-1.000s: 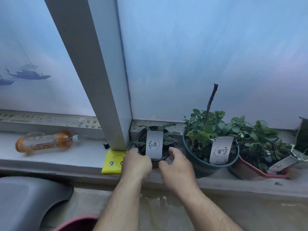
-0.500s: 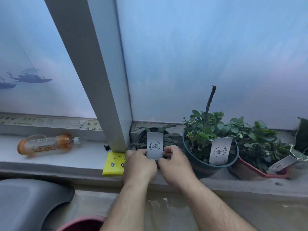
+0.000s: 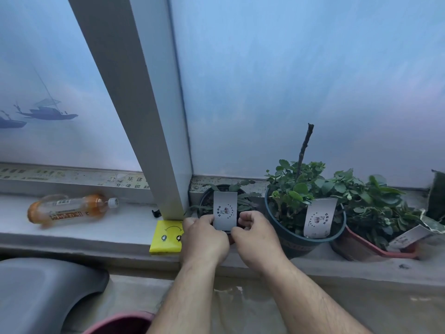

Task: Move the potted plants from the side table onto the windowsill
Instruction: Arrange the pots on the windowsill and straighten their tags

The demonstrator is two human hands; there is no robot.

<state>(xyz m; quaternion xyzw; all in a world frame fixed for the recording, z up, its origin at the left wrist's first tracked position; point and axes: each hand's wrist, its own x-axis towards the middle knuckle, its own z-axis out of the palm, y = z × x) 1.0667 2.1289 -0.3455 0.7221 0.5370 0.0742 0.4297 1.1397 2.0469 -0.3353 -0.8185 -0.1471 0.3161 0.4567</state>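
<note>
A small dark pot [image 3: 212,197] with a sparse plant stands on the grey windowsill [image 3: 101,227], right beside the window frame post. A white label card [image 3: 225,210] stands upright at its front rim. My left hand [image 3: 204,237] and my right hand [image 3: 255,235] pinch the card's two lower edges and hide the pot's front. To the right stands a larger dark teal pot [image 3: 296,239] with a leafy plant and a bare stick, then a reddish pot [image 3: 361,249] with dense green leaves, each with its own white label.
An orange drink bottle [image 3: 69,209] lies on its side at the sill's left. A yellow packet [image 3: 167,237] with a face lies at the post's foot. A grey curved object [image 3: 45,292] and a red rim [image 3: 120,324] sit below. Frosted glass backs the sill.
Both hands have risen from the small pot's sides to its label card and now pinch it from left and right. The pots have stayed put.
</note>
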